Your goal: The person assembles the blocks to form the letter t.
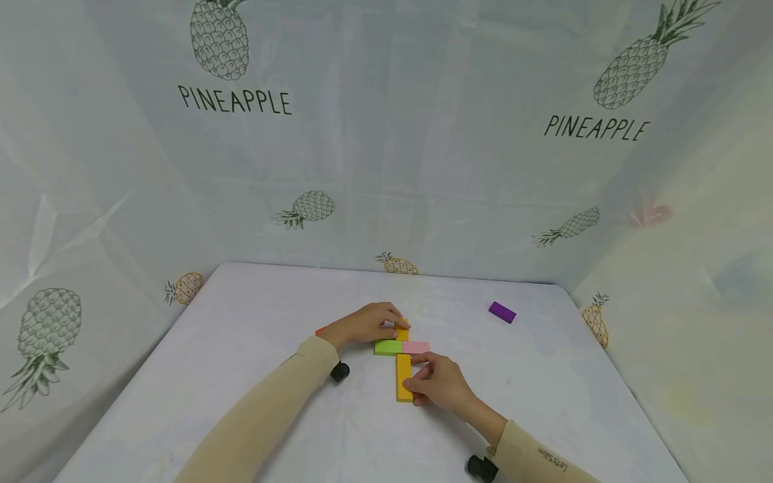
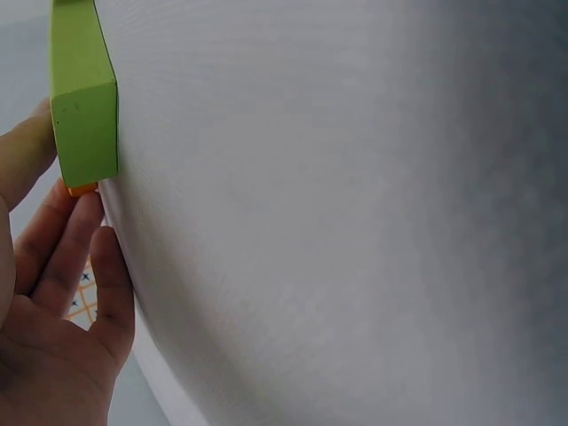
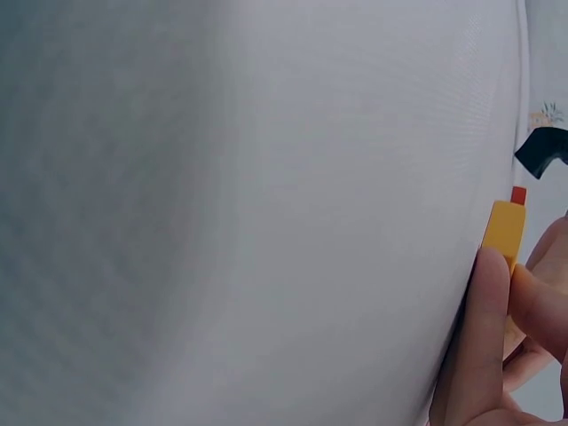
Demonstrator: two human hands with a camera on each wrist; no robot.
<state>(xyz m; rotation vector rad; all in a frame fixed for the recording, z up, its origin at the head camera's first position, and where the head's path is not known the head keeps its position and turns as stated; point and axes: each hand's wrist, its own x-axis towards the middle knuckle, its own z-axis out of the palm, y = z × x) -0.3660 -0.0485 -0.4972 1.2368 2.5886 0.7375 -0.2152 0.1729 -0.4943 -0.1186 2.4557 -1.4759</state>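
On the white table my left hand (image 1: pixel 370 323) grips a yellow block (image 1: pixel 402 331) at the far end of a small block arrangement, fingertips over its top. A green block (image 1: pixel 388 347) and a pink block (image 1: pixel 416 347) lie end to end in front of it; the green one (image 2: pixel 86 115) looms large in the left wrist view. My right hand (image 1: pixel 445 384) pinches a longer yellow block (image 1: pixel 403 378) that points toward me from the green and pink pair. Its end (image 3: pixel 505 229) shows beside thumb and finger in the right wrist view.
A purple block (image 1: pixel 502 312) lies apart at the back right. Part of a red-orange block (image 1: pixel 321 331) peeks out behind the left wrist. Pineapple-printed curtain (image 1: pixel 386 147) surrounds the table's back and sides. Dark wrist cameras (image 1: pixel 481 468) hang by both sleeves.
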